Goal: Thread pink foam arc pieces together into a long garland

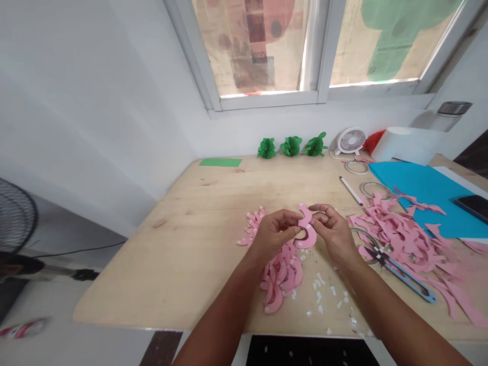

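Note:
Over the middle of the table, my left hand (277,229) and my right hand (332,230) pinch a curved pink paper piece (308,239) between them. The piece looks S-shaped, with small white bits on it; whether it is one strip or two joined is hard to tell. Under and beside my left hand lies a pile of curved pink paper pieces (280,284), many with white ends. Part of this pile is hidden behind my left hand and forearm. Small white scraps (319,295) are scattered on the tabletop between my forearms.
Right of my right hand lie pink paper offcuts (404,234), a blue-handled cutter (409,279), tape rolls (375,190) and a white pen (351,190). Blue sheets (400,175) and a phone (473,207) are beyond. Three green paper shapes (292,146) and a small fan (351,141) line the wall.

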`<state>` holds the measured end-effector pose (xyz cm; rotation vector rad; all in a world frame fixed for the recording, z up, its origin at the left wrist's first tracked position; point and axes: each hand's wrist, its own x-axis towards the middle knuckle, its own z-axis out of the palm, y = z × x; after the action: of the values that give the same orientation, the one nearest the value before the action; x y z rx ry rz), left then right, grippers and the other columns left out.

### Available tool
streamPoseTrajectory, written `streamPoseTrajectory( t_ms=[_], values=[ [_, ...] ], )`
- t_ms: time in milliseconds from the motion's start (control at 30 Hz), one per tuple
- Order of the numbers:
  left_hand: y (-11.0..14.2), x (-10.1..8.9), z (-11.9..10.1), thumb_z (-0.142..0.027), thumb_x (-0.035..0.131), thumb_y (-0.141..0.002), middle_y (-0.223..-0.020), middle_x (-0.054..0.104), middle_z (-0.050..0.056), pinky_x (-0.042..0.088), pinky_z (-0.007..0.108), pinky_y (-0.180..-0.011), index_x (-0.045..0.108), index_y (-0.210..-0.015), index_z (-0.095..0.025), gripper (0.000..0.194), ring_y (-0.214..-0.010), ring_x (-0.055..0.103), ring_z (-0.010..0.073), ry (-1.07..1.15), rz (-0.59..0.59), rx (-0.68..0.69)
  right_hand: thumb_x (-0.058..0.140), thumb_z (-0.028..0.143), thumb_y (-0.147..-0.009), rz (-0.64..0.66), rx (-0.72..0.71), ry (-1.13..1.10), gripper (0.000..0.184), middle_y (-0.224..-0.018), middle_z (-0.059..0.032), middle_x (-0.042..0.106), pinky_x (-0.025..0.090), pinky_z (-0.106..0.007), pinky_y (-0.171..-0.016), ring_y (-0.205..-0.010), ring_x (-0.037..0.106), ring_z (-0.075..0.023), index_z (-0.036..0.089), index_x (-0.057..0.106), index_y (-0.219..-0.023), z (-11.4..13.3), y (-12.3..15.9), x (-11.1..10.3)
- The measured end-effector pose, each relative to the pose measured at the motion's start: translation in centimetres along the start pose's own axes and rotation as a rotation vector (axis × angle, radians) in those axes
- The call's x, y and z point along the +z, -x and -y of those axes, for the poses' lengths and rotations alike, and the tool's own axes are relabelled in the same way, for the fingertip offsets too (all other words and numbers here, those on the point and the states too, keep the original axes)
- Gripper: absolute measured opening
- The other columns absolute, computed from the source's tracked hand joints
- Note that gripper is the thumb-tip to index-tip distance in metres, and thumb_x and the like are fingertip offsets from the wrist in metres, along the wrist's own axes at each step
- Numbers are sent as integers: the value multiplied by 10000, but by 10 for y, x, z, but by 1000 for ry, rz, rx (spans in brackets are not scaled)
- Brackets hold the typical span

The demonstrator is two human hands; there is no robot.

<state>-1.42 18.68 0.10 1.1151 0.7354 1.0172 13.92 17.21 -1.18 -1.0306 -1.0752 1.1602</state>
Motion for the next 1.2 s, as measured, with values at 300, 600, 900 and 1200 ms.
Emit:
streamPoseTrajectory(
  t_ms=[300,600,900,1200],
  values=[
    [0,-2,0,-230,738,-640,-698,660,29,505,261,-638,662,-848,-145,237,-644,613,131,-66,7,19,676,340,-731,7,20,-34,296,-622,31,599,405,-252,-563,-563,546,-130,200,562,-965,-1,1,0],
    [-1,-2,-1,-247,728,-638,-676,649,24,515,266,-628,660,-839,-151,233,-643,620,143,-116,1,27,632,350,-764,-4,17,-12,257,-656,16,611,424,-259,-619,-623,562,-146,201,589,-969,0,2,0],
    [-2,-4,3,-242,704,-656,-689,644,28,527,289,-649,662,-850,-149,219,-645,613,145,-212,5,46,622,359,-770,-39,-23,60,237,-681,10,602,424,-248,-600,-627,541,-138,207,602,-951,4,3,2],
    [-2,-5,4,-233,694,-662,-717,660,36,519,309,-672,658,-853,-148,212,-672,633,162,-233,12,61,667,308,-732,-7,6,48,299,-600,52,523,383,-239,-519,-514,468,-108,204,560,-991,0,3,1]
  ],
)
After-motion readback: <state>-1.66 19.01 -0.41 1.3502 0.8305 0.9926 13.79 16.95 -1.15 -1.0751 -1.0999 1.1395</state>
